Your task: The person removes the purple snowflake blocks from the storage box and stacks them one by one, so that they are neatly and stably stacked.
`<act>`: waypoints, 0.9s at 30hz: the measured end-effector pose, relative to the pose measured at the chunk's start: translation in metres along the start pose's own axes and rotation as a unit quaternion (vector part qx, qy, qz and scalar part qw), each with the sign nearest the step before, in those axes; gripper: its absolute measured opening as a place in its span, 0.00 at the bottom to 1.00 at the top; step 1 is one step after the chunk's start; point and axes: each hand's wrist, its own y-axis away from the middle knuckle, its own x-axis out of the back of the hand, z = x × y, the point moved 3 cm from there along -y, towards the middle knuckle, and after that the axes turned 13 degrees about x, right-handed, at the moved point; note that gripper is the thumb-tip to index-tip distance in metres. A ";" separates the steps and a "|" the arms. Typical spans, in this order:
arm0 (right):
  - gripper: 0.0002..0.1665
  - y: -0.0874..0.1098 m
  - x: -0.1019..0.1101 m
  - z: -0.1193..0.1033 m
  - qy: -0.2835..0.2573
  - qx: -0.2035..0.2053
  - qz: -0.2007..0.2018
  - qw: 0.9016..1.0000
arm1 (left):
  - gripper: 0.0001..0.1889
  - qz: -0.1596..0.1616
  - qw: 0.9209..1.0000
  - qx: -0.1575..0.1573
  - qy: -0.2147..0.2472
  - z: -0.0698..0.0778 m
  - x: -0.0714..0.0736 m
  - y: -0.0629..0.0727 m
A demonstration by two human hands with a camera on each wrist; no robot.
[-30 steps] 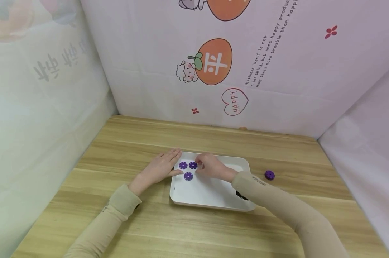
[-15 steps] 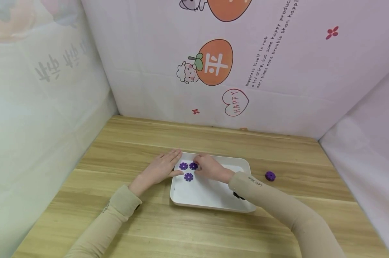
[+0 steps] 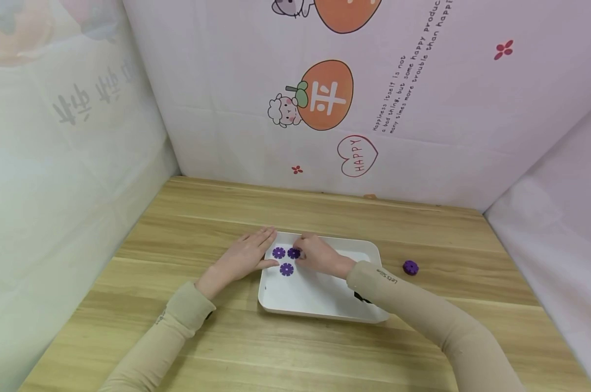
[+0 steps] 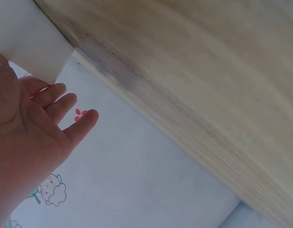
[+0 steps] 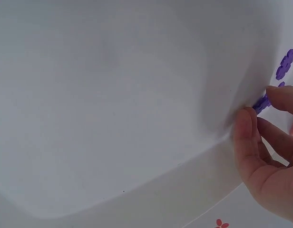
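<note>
While my left hand (image 3: 243, 256) rests at the left rim of the white tray (image 3: 320, 306), its fingers straight and the thumb spread apart over the inside, my right hand (image 3: 321, 256) reaches in from the right, thumb and fingers curled together and clamped on the right-hand disc (image 3: 293, 253) of the back row, which is purple, notched and partly hidden by my grip. Whether one piece or two overlapping lie within that pinch, I cannot tell. Item: left-hand disc (image 3: 278, 252), purple, notched all round, flat in the tray, just beside its neighbour. Item: front disc (image 3: 286, 269), same colour and pattern, flat, nearer to me, just beside the tip of my left thumb. Item: thick purple piece (image 3: 410, 267), perhaps several discs stacked, on the tabletop (image 3: 236, 348), outside the tray and off its right side. Item: two beige sleeves (image 3: 413, 299), lettered toward the cuffs. Item: pale printed cloth (image 3: 217, 109) behind, bearing an orange fruit (image 3: 342, 87), a small sheep (image 3: 275, 109) and a red-lined heart (image 3: 357, 156) reading HAPPY.
</note>
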 end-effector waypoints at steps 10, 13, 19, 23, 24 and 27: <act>0.14 0.004 0.005 -0.003 -0.014 0.004 0.006 1.000 | 0.42 0.010 1.000 -0.006 0.001 0.000 0.000 0.000; 0.14 0.006 0.005 -0.003 -0.015 0.008 0.008 1.000 | 0.42 0.011 1.000 -0.006 0.003 0.000 0.000 0.000; 0.15 0.006 0.005 0.000 -0.016 0.008 0.008 1.000 | 0.42 0.008 1.000 -0.006 0.001 0.000 0.000 0.000; 0.15 0.005 0.004 0.001 -0.013 0.014 0.012 1.000 | 0.42 0.008 1.000 -0.005 -0.001 0.000 0.000 -0.001; 0.14 0.005 0.003 0.001 -0.011 0.018 0.015 1.000 | 0.42 0.007 1.000 -0.005 -0.001 0.000 0.000 -0.001; 0.13 0.004 0.003 0.000 -0.010 0.026 0.020 0.999 | 0.42 0.004 1.000 -0.002 0.001 0.000 -0.001 -0.001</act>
